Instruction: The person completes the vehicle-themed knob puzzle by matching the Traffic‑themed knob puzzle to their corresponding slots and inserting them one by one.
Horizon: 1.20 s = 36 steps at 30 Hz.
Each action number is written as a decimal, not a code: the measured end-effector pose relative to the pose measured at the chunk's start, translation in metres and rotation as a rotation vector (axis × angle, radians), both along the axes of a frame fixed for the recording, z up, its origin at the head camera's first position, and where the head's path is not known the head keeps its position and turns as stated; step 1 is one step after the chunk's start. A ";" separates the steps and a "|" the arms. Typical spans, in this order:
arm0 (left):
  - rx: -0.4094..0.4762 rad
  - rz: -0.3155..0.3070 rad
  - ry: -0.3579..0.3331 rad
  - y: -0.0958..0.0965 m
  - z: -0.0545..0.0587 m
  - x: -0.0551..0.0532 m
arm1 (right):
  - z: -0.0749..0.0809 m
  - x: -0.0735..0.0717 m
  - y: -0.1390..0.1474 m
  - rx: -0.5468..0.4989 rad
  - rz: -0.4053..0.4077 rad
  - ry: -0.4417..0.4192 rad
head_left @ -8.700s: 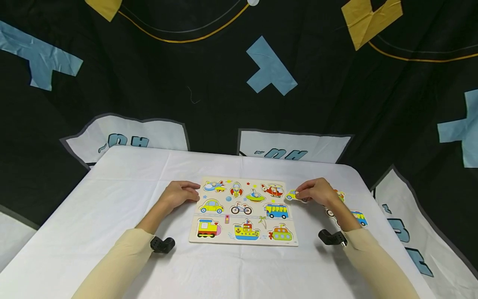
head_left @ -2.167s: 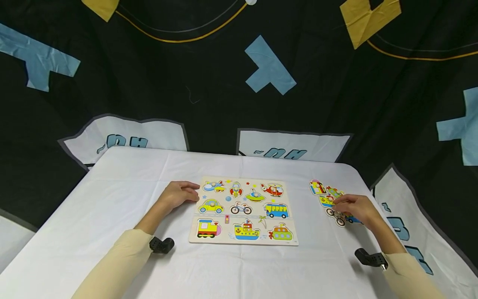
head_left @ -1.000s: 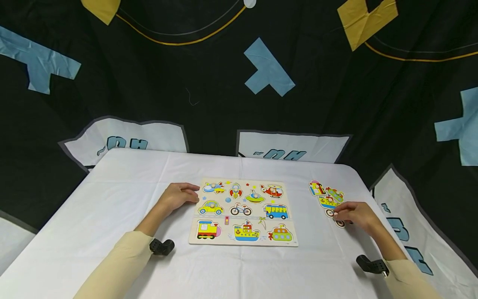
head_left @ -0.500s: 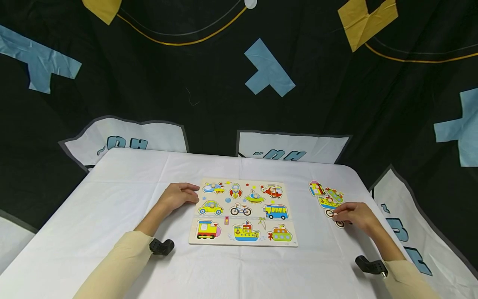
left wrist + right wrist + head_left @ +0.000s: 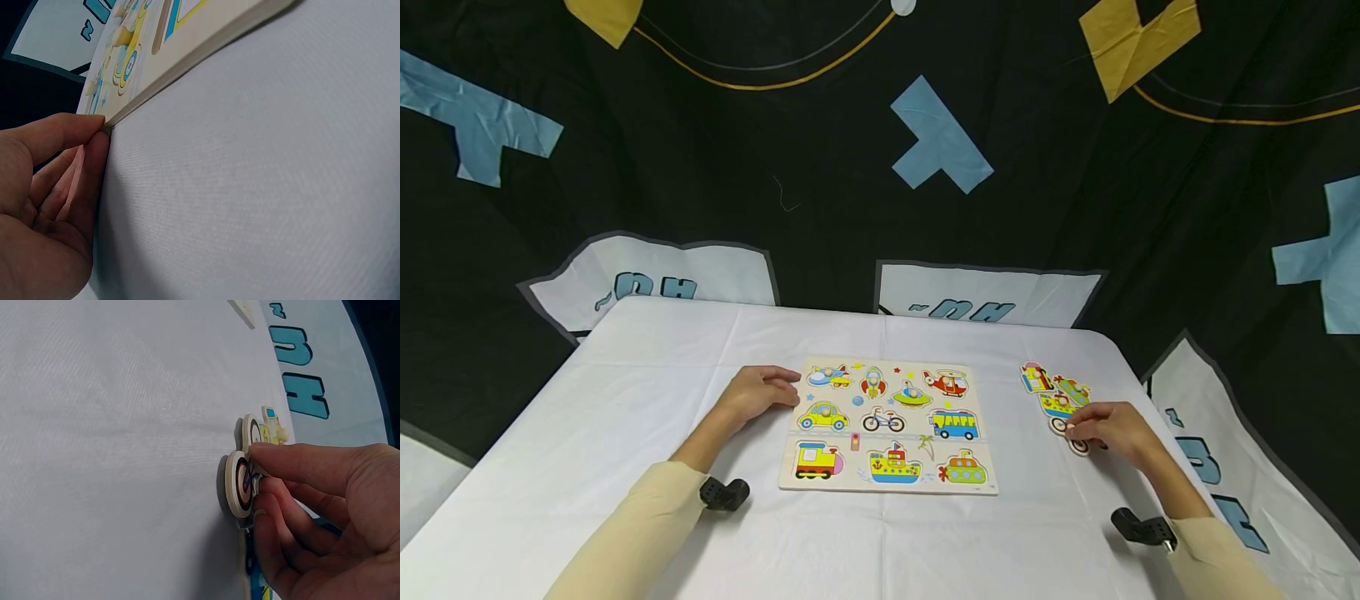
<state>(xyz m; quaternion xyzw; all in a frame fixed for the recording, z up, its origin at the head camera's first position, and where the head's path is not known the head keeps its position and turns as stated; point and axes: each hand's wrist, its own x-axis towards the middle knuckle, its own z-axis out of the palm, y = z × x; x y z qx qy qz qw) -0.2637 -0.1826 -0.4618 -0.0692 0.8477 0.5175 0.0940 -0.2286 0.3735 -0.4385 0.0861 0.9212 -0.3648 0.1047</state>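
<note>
A pale wooden puzzle board with printed vehicles lies mid-table. At its left edge rests my left hand, thumb and fingertips touching the side near the car piece; in the left wrist view they meet the board's edge. To the right, my right hand pinches the bicycle piece between thumb and fingers; its two round wheels show, while the fingers cover its middle. Beside it lie the boat piece, the submarine piece and the train piece.
Part of a blue bus piece shows beneath the right fingers in the right wrist view. A white cloth covers the table. A black curtain with taped shapes hangs behind it.
The right hand carried a car piece earlier, then went to the pieces at the right and took hold of the bicycle piece, which has just shifted slightly left. The left hand has stayed put.
</note>
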 end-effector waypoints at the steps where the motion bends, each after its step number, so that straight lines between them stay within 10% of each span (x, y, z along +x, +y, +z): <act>1: -0.002 0.000 0.000 0.000 0.000 0.000 | 0.001 0.000 0.000 0.003 0.002 -0.001; 36: -0.013 0.000 -0.004 0.001 0.001 0.000 | 0.017 -0.030 -0.069 -0.085 0.149 0.042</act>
